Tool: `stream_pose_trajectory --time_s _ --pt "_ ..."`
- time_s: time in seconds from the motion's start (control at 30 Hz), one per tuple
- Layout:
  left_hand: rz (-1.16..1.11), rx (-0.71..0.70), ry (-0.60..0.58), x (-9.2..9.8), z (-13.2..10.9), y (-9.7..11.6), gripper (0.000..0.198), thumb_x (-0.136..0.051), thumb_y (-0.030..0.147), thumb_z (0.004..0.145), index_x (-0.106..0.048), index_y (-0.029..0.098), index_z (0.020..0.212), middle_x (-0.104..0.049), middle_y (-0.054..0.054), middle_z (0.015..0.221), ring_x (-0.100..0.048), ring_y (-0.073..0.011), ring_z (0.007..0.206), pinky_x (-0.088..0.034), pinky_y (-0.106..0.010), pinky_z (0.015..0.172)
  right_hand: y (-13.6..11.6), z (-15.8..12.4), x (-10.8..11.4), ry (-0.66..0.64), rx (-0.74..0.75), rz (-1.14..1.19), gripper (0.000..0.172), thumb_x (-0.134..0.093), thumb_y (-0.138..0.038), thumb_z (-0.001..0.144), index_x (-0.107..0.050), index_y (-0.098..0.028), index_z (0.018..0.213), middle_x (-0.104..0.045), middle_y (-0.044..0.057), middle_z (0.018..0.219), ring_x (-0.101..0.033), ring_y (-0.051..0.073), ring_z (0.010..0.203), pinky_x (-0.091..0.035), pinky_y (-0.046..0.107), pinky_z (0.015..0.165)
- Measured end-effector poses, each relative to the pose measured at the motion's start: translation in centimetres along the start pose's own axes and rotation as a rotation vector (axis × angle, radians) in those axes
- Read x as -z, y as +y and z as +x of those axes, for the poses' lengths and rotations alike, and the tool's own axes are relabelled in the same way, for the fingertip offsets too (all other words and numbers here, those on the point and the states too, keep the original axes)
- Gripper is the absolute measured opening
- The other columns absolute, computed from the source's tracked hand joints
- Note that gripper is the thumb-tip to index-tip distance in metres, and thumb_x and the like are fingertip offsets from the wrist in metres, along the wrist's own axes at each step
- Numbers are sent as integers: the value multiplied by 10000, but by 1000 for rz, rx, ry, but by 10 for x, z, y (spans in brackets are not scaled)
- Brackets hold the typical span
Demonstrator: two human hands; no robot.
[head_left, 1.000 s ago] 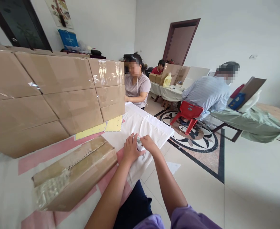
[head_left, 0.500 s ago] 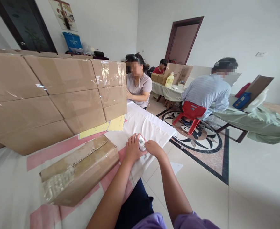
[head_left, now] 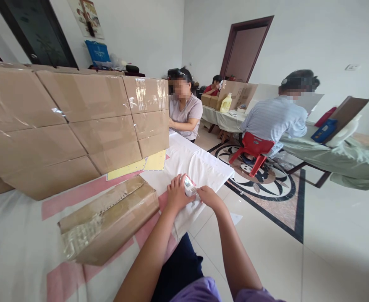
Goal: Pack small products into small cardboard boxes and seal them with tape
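My left hand (head_left: 176, 193) is wrapped around a small white object (head_left: 189, 187) with grey markings, above the right edge of the cloth-covered table (head_left: 200, 165). Fingers partly cover this object, so its kind is unclear. Close to its right side, my right hand (head_left: 210, 198) is closed with the fingers curled in. What those fingers pinch, if anything, is too small to make out. To the left of my hands lies a taped cardboard box (head_left: 121, 222) on the pink and white cloth.
Stacked cardboard boxes (head_left: 99, 98) form a wall along the table, with yellow sheets (head_left: 154, 162) at their base. A person (head_left: 186, 109) sits beyond them. Another person (head_left: 270, 119) sits on a red chair (head_left: 256, 147) at a further table. Tiled floor lies right.
The view has shifted slightly. My right hand has drawn a little away from the white object, which my left hand still holds.
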State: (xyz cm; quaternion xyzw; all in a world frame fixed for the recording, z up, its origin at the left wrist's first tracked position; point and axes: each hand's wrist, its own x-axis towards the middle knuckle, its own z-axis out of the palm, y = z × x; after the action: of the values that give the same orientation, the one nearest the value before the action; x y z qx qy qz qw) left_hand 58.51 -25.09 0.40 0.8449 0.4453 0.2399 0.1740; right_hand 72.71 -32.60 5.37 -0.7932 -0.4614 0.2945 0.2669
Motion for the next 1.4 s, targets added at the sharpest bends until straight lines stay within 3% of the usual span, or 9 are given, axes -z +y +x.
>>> stream_pose_trajectory --time_s 0.17,0.4,0.53,0.77,1.0,1.17,1.4 --pt "2 4 -5 1 0 0 1011 -753 512 743 -289 250 1602 -355 -139 1655 -330 -339 1505 -324 -489 1153 10 -3 -1 -78 45 100 365 -413 -350 972 -527 -195 662 -602 22 630 -581 163 661 -419 278 655" --pt "9 -1 3 -3 0 -2 978 -718 506 770 -273 258 1605 -355 -142 1651 -327 -340 1506 -332 -474 1143 20 5 -8 -147 41 178 595 -372 -580 994 -519 -199 562 -573 46 521 -564 168 538 -453 304 624" --pt "4 3 28 -3 0 -2 997 -728 496 760 -271 240 1608 -369 -146 1644 -340 -337 1499 -333 -487 1141 23 12 -14 -112 55 207 528 -472 -598 950 -590 -187 641 -625 42 616 -564 153 555 -425 286 584" --pt "11 -15 43 -4 0 -2 997 -729 492 761 -270 237 1608 -373 -156 1641 -345 -331 1499 -350 -473 1118 28 19 -18 -53 78 216 463 -559 -565 883 -645 -175 649 -582 20 596 -521 144 577 -375 282 575" --pt "11 -26 51 -5 0 -4 1004 -743 467 744 -279 224 1601 -388 -163 1629 -365 -338 1482 -362 -476 1104 29 16 -17 -78 139 246 443 -543 -530 861 -543 -194 573 -523 -7 573 -459 122 563 -352 278 578" --pt "-1 -29 70 -6 -1 -4 1000 -745 474 735 -291 230 1591 -414 -154 1610 -383 -330 1469 -365 -481 1097 32 11 -13 -103 183 265 272 -527 -380 810 -495 -205 606 -500 -25 591 -448 119 574 -333 266 559" --pt "-3 -20 41 -5 1 -4 1026 -754 496 727 -275 237 1597 -397 -159 1619 -367 -336 1476 -349 -477 1106 25 4 -11 -36 214 222 248 -494 -342 821 -469 -203 617 -456 -31 598 -393 117 599 -287 268 571"
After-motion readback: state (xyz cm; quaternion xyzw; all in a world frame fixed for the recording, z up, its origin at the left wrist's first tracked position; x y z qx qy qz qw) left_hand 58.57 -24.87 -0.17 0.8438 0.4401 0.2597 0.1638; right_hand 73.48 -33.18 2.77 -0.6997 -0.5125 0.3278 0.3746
